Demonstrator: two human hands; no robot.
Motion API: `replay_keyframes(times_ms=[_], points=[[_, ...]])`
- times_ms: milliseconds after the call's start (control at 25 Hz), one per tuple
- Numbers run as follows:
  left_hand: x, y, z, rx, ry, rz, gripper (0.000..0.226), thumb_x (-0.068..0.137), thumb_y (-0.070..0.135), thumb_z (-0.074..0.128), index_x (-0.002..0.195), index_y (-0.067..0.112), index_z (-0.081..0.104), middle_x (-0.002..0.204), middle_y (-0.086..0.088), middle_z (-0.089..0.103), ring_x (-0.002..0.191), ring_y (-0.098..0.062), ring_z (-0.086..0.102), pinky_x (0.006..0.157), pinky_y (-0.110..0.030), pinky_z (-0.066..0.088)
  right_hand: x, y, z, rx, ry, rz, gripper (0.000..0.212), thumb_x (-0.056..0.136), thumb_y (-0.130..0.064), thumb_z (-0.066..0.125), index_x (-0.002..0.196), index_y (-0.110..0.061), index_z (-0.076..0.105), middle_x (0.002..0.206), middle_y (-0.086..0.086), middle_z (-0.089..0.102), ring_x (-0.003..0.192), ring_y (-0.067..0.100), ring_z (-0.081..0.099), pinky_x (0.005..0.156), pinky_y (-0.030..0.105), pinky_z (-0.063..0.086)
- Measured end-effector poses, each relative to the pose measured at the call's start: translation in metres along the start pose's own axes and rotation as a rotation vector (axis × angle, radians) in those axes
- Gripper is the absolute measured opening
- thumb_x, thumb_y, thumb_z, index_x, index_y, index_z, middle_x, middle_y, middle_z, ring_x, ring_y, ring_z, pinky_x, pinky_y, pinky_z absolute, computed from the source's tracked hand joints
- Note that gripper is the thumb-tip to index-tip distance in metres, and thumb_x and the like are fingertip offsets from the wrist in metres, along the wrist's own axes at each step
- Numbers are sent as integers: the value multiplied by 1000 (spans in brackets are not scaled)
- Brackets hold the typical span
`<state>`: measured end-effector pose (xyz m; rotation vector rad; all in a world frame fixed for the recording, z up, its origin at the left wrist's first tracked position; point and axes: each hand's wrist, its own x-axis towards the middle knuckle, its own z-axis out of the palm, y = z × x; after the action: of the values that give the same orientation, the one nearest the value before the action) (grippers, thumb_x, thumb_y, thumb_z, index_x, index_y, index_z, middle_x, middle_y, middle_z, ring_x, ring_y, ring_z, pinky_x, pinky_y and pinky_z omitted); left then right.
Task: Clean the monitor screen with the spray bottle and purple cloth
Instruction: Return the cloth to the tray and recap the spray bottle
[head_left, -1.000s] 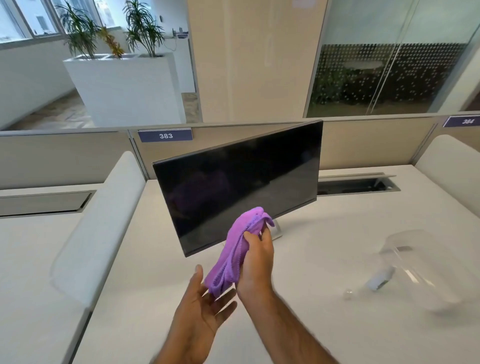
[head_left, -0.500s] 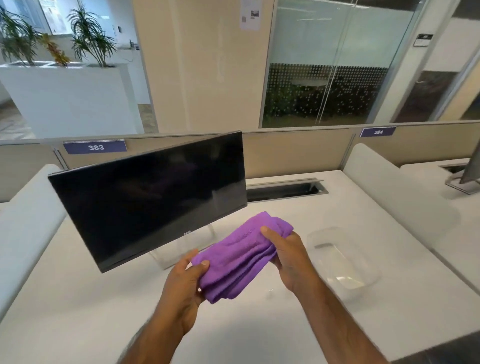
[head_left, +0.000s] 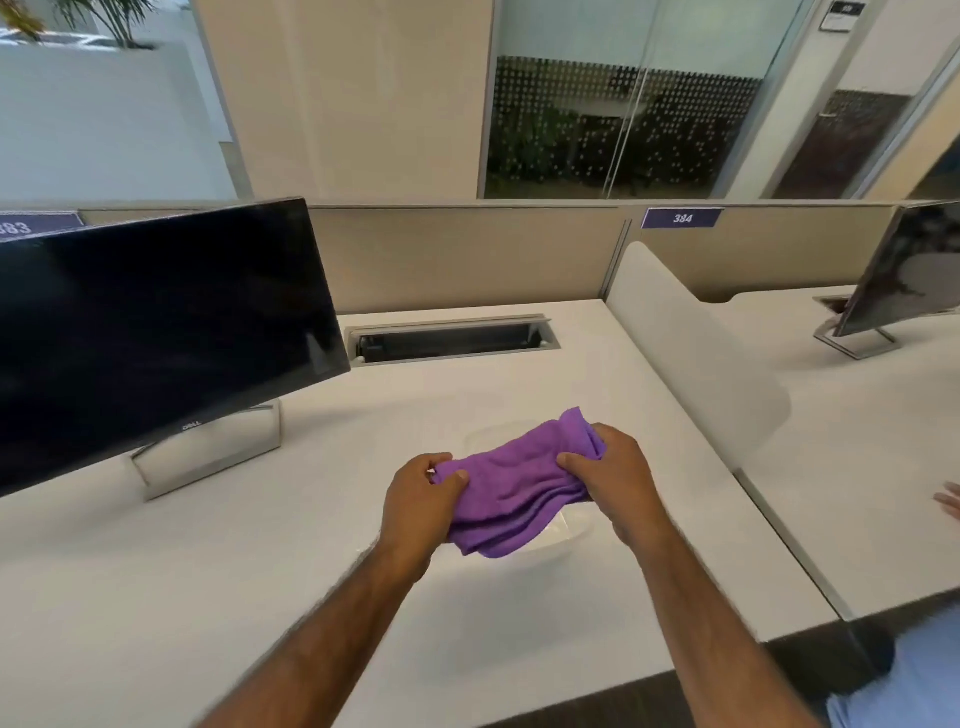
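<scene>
— What have you got in your hands?

— The purple cloth (head_left: 519, 491), bunched in folds and held above the white desk (head_left: 260, 561). My left hand (head_left: 418, 506) grips its end at nine o'clock, fingers curled tight into the fabric. My right hand (head_left: 610, 475) pinches the end at three o'clock, thumb on top, fingers wrapped under.

— And the monitor?

— The Dell monitor (head_left: 156, 332) stands at ten o'clock from the cloth, well apart from it, screen dark, tilted on its metal stand (head_left: 208, 457).

— Anything under the cloth?

— A clear plastic container (head_left: 563, 535) sits on the desk directly beneath, mostly hidden. I cannot make out the spray bottle.

— Beyond that?

— A cable tray opening (head_left: 452, 340) at twelve o'clock; a second monitor (head_left: 904, 270) at two o'clock, past the divider (head_left: 691, 353).
</scene>
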<state>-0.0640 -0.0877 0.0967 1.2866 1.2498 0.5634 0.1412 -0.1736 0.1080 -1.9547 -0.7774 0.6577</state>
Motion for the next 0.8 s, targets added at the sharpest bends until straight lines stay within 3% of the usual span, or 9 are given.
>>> replay_keyframes(times_ms=[80,160,240,320,480,800], points=[[8,-1,23,73,-6,34,26,94,18,65,120,14,65,118,-8,68,106,-29,67,85,-52,62,8,17,-7,-104,82,-17,18,82,-17,73,73,-15,57,69,0,58,63,17,55,55,26,44],[20,-5,40,184,15,71,31,92,16,65,123,12,67,121,-6,68,106,-24,65,93,-43,58,11,32,-8,-227,111,-2,25,81,-20,73,72,-9,53,66,6,55,62,19,49,57,31,40],[27,-9,53,280,28,99,35,92,16,65,127,12,66,126,-4,68,108,-21,62,94,-31,51,13,44,-5,-335,96,-14,30,83,-23,72,71,-15,46,65,-2,52,62,19,48,57,31,38],[32,-14,64,324,27,109,36,93,17,65,129,11,65,129,-5,67,113,-22,61,95,-28,46,17,52,-2,-406,79,-45,27,86,-23,70,76,-22,44,72,-8,53,66,18,51,59,27,38],[43,-18,79,381,3,117,39,93,20,66,131,12,62,128,-5,66,103,-15,55,89,-24,43,25,64,8,-628,57,-111,6,92,-17,57,97,-18,53,97,0,59,79,19,54,68,29,42],[52,-19,103,515,-84,114,45,93,13,64,138,10,56,129,-7,65,110,-22,61,89,-26,48,34,67,25,-879,-72,-167,18,96,-8,48,112,-14,55,107,7,58,87,24,64,69,32,47]])
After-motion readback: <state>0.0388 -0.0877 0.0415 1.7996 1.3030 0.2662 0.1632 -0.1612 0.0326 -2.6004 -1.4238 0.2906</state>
